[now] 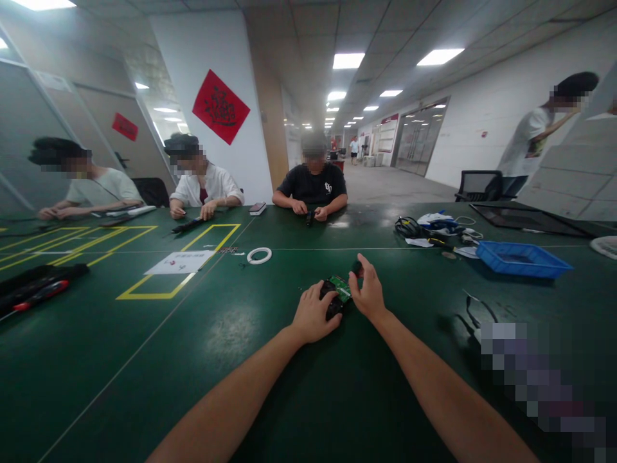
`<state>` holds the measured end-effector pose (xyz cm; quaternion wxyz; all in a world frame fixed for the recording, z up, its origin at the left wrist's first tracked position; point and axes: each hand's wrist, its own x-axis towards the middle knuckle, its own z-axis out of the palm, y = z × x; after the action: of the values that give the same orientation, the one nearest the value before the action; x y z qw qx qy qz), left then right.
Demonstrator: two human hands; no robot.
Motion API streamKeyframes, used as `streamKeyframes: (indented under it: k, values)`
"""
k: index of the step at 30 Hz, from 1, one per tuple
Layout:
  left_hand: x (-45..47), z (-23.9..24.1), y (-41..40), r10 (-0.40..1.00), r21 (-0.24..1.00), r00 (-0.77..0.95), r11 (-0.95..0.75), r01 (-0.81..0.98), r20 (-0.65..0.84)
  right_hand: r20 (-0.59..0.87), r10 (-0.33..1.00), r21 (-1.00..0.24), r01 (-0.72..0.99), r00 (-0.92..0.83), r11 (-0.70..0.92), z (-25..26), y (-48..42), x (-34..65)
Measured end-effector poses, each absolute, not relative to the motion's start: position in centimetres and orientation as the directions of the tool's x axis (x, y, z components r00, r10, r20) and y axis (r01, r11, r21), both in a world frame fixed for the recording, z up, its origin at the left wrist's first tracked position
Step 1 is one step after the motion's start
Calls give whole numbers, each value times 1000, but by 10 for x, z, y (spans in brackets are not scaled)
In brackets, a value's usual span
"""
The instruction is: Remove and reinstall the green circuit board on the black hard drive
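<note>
On the green table [270,379] lies a small black device with a green circuit board [342,289], in front of me. My left hand [311,315] grips it from the left, its fingers over the black part. My right hand [369,290] is on the board's right side. Between its thumb and fingers is a small dark object [357,266], held above the board's right corner. Its kind is too small and blurred to make out.
A blue plastic tray [554,268] stands at right, beside a cable pile [429,226]. A white ring [259,256] and a paper sheet [180,262] lie left. A red-handled tool [41,296] is at far left. Three people sit across the table.
</note>
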<state>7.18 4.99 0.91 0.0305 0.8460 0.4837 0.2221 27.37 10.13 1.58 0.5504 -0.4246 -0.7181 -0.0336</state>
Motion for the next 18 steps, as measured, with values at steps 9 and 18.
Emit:
streamKeyframes:
  k: [9, 18]
  values:
    - [72, 8, 50, 832, 261, 435, -530, 807, 345, 827, 563, -414, 684, 6, 601, 15, 101, 273]
    - [71, 10, 50, 840, 263, 433, -521, 812, 327, 830, 557, -414, 637, -29, 650, 14, 105, 273]
